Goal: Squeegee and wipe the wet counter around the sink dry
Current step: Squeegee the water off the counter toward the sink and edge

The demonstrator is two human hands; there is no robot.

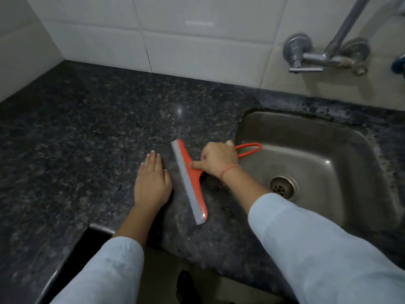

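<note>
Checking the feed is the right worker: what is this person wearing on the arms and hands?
Both arms wear long, loose, pale blue-grey sleeves: the left sleeve and right sleeve both end partway up the forearm. The left hand and right hand are bare, without gloves. A thin red-orange thread band circles the right wrist. No rings or watch are visible.

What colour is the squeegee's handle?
Orange-red, on the squeegee; the head view shows it.

1. A metal wall tap point(324, 54) is mounted on the white wall tiles point(175, 40).
2. A thin dark crack point(147, 49) is seen in the tiling.
3. A blue object point(398, 63) is cut off at the right edge.
</note>
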